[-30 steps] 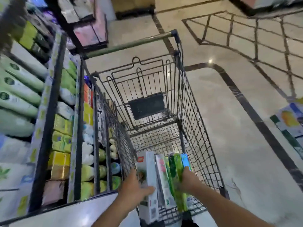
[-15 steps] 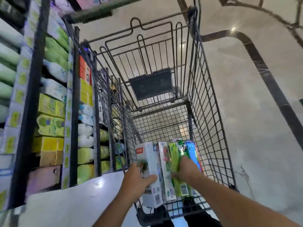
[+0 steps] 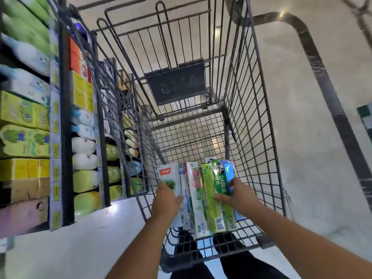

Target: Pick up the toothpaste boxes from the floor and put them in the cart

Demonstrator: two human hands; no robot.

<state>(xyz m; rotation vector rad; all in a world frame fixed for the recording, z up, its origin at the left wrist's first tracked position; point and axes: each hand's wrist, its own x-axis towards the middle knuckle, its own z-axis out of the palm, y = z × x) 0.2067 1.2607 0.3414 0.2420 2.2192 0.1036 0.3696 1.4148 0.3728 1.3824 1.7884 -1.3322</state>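
Polished beige floor (image 3: 302, 117) with a dark inlaid stripe (image 3: 330, 101) spreads to the right of a wire shopping cart (image 3: 251, 125), and store shelves (image 3: 64, 109) packed with green, yellow and white packages rise along the left. Seen from above, the cart's basket fills the middle of the view, with a dark plastic flap (image 3: 177, 83) hanging on its far panel. At the near end of the basket a bundle of toothpaste boxes (image 3: 199, 196) stands side by side, inside the wire walls. The left hand (image 3: 166, 200) grips a white box with a red label (image 3: 171, 178) at the left edge of the bundle, thumb curled round its near face. The right hand (image 3: 235, 195) clasps the right part of the bundle, its fingers wrapped over a green box (image 3: 218, 190) printed DARLIE, with a blue box (image 3: 229, 172) just behind them. Between the two hands sits a white box with pink fruit pictures (image 3: 194, 186), touching its neighbours. Both forearms reach in over the cart's near rim. Whether the boxes rest on the basket floor cannot be told.
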